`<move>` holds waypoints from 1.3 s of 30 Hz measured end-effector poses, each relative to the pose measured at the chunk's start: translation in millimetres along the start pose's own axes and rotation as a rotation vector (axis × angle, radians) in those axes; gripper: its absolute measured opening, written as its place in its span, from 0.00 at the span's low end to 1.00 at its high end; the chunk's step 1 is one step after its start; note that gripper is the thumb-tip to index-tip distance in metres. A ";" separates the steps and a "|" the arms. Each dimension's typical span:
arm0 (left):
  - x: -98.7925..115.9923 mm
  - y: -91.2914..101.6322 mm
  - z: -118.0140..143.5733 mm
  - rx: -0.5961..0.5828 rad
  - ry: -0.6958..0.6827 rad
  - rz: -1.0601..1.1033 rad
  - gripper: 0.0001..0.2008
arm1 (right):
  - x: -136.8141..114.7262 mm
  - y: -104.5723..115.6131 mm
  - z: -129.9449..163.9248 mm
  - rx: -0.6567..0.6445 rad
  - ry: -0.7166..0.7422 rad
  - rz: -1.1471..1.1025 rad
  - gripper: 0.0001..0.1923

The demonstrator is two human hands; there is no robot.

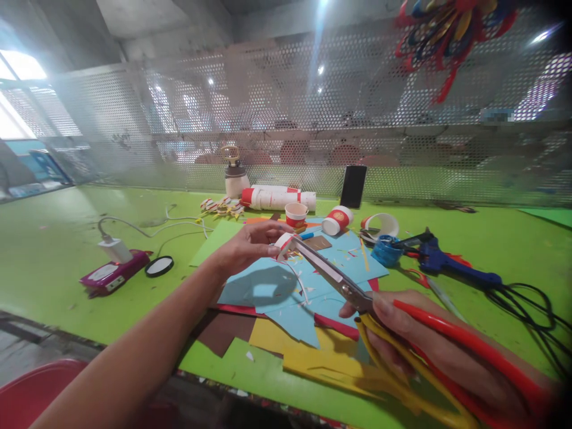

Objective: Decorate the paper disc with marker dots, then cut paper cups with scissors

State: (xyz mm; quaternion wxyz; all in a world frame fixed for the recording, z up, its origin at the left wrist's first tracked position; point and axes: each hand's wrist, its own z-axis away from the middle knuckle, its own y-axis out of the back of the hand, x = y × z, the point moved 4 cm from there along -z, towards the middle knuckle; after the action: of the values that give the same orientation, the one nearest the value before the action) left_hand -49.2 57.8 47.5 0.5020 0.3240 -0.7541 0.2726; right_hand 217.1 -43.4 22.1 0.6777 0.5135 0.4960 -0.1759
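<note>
Head view shows a small paper cup piece [285, 243] pinched in the left hand [245, 247] above the blue paper [272, 286], held up so the scissors [333, 277] reach it; the right hand [429, 345] grips their red and yellow handles; the green tabletop [53, 262] carries a glue gun [447, 262].

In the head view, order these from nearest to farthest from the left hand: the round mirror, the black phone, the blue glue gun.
Measured from the left hand:
1. Round mirror, lying flat on the green table to the hand's left.
2. Black phone, standing upright at the back, right of the hand.
3. Blue glue gun, lying far to the right, beyond the scissors.
</note>
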 end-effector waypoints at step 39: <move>2.6 -22.3 -2.2 0.299 -0.058 -0.089 0.24 | -46.8 -11.1 -15.6 0.212 0.162 0.258 0.20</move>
State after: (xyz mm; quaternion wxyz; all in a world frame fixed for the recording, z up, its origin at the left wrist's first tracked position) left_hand -31.6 44.6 52.6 0.4376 0.4359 -0.7044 0.3497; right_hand 180.2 -47.1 56.5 0.5947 0.6539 0.4575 -0.0969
